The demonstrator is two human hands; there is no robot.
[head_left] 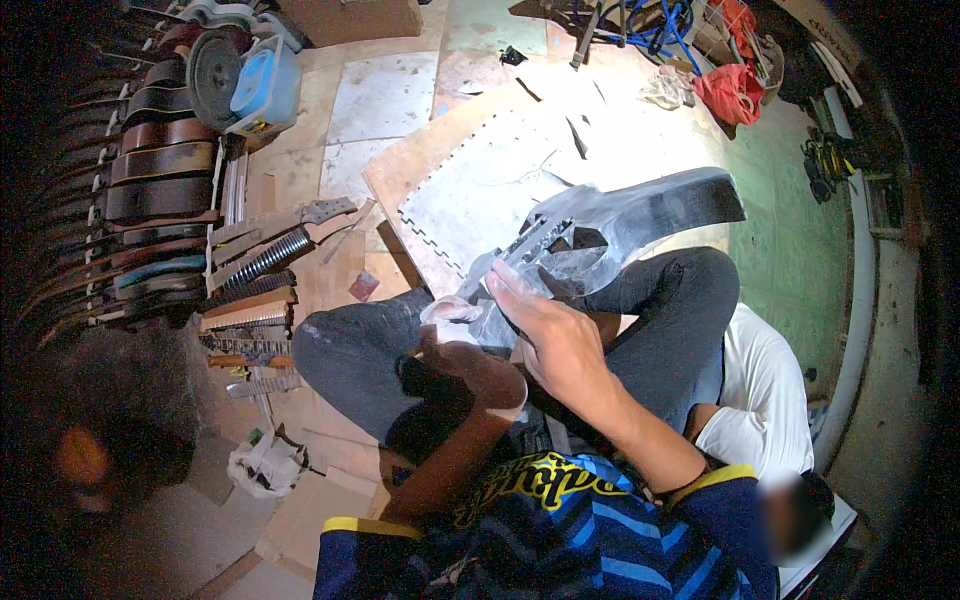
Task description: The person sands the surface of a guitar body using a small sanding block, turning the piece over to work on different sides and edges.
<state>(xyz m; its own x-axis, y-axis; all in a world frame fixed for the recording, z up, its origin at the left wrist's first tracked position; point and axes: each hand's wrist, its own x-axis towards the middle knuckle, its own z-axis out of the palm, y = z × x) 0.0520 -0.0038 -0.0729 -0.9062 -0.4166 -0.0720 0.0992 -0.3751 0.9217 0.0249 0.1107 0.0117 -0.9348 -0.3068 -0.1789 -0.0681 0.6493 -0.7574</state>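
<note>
A dark grey electric guitar body [640, 215], smeared with pale dust, lies tilted across my crossed legs. Cavities are cut through its face, and its broad end points to the far right. My left hand [452, 318], dusty at the fingers, grips the near left end of the body. Against the same end presses my right hand [550, 325], its fingers held together and whitened by dust. Whether a thin piece lies beneath those fingers is hidden.
Guitars [160, 165] stand in a row along the left. Beside my left knee lie several guitar necks [265, 262]. A pale board [460, 180] covers the floor ahead. Close on my right is a person in a white shirt [765, 390]. A red bag [728, 95] sits far right.
</note>
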